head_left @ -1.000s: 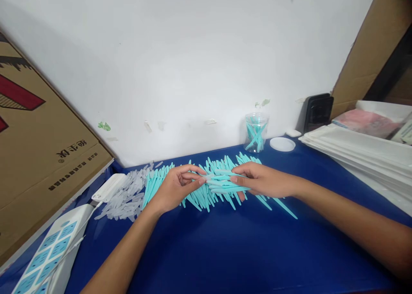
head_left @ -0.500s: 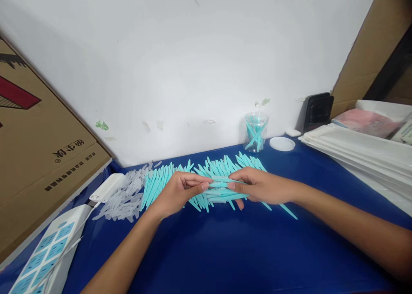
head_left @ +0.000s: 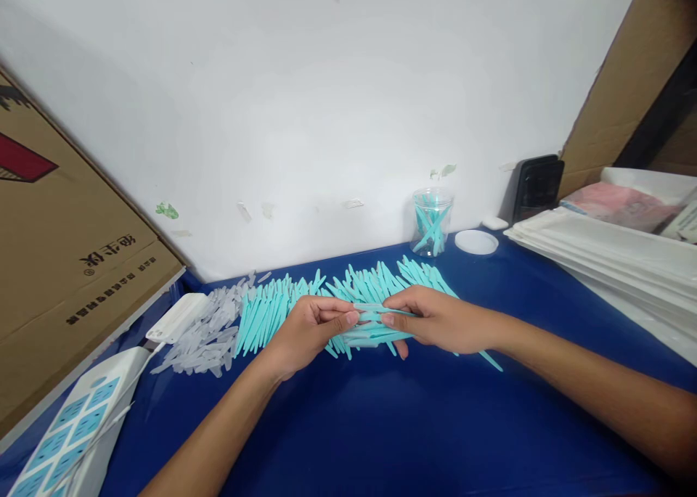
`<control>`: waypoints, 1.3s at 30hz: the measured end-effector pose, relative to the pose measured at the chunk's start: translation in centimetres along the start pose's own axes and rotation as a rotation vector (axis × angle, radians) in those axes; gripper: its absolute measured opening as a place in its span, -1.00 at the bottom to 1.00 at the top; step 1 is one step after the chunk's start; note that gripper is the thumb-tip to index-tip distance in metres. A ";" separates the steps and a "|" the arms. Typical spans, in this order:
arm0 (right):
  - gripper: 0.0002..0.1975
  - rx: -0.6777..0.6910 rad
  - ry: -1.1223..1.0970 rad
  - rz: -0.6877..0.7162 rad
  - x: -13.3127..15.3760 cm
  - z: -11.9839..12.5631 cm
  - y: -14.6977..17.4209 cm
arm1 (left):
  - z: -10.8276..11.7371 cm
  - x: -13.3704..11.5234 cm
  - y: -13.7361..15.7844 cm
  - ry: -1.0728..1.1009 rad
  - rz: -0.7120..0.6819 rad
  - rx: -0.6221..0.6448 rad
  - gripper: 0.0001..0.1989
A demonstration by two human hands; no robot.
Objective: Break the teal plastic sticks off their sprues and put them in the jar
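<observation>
Turquoise sticks (head_left: 266,315) lie in a wide row across the blue table (head_left: 353,424). Next in size, a pile of translucent sleeves (head_left: 204,337) meets the row's left end. Over the row's near edge, the right hand (head_left: 435,319) grips a held bundle (head_left: 375,332) of similar sticks, while the left hand (head_left: 313,330) pinches its pale left end between thumb and fingertips. Behind stands an upright clear jar (head_left: 433,192) containing more sticks; just beside it lies a round white lid (head_left: 477,242).

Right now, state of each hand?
Left hand: closed on the end of a teal stick.
Right hand: closed around several teal sticks.
</observation>
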State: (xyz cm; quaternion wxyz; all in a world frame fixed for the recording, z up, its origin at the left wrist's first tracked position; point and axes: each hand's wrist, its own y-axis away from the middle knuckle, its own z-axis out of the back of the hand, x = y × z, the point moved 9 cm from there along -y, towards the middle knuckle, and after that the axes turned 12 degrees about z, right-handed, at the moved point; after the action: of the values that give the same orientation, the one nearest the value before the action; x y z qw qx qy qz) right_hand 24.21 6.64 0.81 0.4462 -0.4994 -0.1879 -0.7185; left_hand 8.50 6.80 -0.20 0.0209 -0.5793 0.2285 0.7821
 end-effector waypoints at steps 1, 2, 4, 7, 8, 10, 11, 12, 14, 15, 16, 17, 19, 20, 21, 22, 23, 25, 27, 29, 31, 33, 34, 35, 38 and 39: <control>-0.53 -0.002 0.002 -0.002 0.1 0.0 0.0 | 0.0 0.0 0.0 0.003 -0.002 -0.004 -0.62; -0.53 -0.002 0.005 -0.004 0.1 0.0 0.0 | 0.0 0.0 0.0 0.001 -0.004 -0.004 -0.62; -0.52 -0.010 0.011 -0.007 0.2 0.1 0.0 | -0.1 0.0 0.0 -0.005 -0.008 -0.008 -0.60; -0.51 -0.022 0.030 -0.009 0.3 0.0 -0.1 | -0.1 -0.3 0.0 -0.005 -0.020 -0.040 -0.53; -0.52 -0.026 0.038 -0.001 0.4 0.0 -0.1 | 0.0 -0.5 0.1 -0.008 -0.034 -0.053 -0.50; -0.53 -0.040 0.062 0.019 0.7 0.2 -0.2 | 0.2 -1.0 0.2 -0.031 -0.071 -0.071 -0.49; -0.53 -0.050 0.073 0.026 0.8 0.3 -0.2 | 0.2 -1.2 0.3 -0.052 -0.086 -0.070 -0.49; -0.53 -0.061 0.081 0.026 0.9 0.5 -0.3 | 0.3 -1.3 0.3 -0.073 -0.096 -0.066 -0.49; -0.53 -0.074 0.085 0.011 0.7 0.8 -0.2 | 0.3 -1.3 0.4 -0.112 -0.096 -0.049 -0.47; -0.53 -0.079 0.081 0.001 0.6 0.9 -0.2 | 0.3 -1.3 0.4 -0.127 -0.092 -0.039 -0.46; -0.53 -0.082 0.077 -0.008 0.5 1.1 -0.2 | 0.3 -1.2 0.4 -0.139 -0.091 -0.032 -0.48; -0.53 -0.087 0.077 -0.016 0.3 1.2 -0.2 | 0.3 -1.2 0.4 -0.149 -0.093 -0.029 -0.50; -0.52 -0.105 0.087 -0.026 0.1 1.5 -0.1 | 0.2 -1.3 0.4 -0.166 -0.095 -0.026 -0.53; -0.52 -0.115 0.096 -0.026 0.0 1.6 -0.1 | 0.1 -1.3 0.4 -0.173 -0.097 -0.024 -0.54; -0.51 -0.124 0.105 -0.021 -0.1 1.6 -0.1 | 0.1 -1.3 0.4 -0.177 -0.097 -0.023 -0.54; -0.50 -0.130 0.114 -0.014 -0.1 1.6 -0.1 | 0.0 -1.3 0.4 -0.177 -0.096 -0.023 -0.53; -0.49 -0.132 0.120 -0.006 -0.2 1.5 -0.2 | 0.0 -1.3 0.3 -0.174 -0.094 -0.027 -0.53; -0.47 -0.127 0.135 0.003 -0.2 1.4 -0.2 | 0.2 -1.3 0.2 -0.161 -0.097 -0.045 -0.52; -0.44 -0.147 0.185 0.018 0.1 2.2 -0.1 | 0.7 -1.3 0.1 -0.153 -0.100 -0.086 -0.51; -0.42 -0.236 0.284 0.051 1.0 4.6 0.5 | 1.2 -1.2 0.0 -0.159 -0.103 -0.134 -0.50; -0.41 -0.389 0.407 0.067 2.2 8.9 1.8 | 1.5 -1.2 -0.1 -0.171 -0.107 -0.167 -0.48; -0.40 -0.507 0.566 0.032 3.1 14.0 3.4 | 1.5 -1.1 -0.2 -0.186 -0.116 -0.179 -0.47; -0.42 -0.541 0.671 -0.003 3.5 16.6 4.1 | 1.5 -1.1 -0.2 -0.194 -0.123 -0.180 -0.47; -0.44 -0.555 0.800 -0.078 3.5 19.2 4.7 | 1.4 -1.2 -0.2 -0.199 -0.131 -0.179 -0.47; -0.56 -0.501 1.079 -0.362 2.6 25.5 5.6 | 1.2 -1.3 -0.1 -0.206 -0.170 -0.165 -0.49; -0.59 -0.448 1.133 -0.428 2.2 26.8 5.4 | 1.1 -1.4 -0.1 -0.205 -0.182 -0.162 -0.49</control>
State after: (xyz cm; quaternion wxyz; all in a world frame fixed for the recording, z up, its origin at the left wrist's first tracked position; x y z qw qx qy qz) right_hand 43.18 21.93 13.38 0.2078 -0.0753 0.1358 -0.9658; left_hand 7.95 7.62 1.31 0.0679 -0.5145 0.1079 0.8479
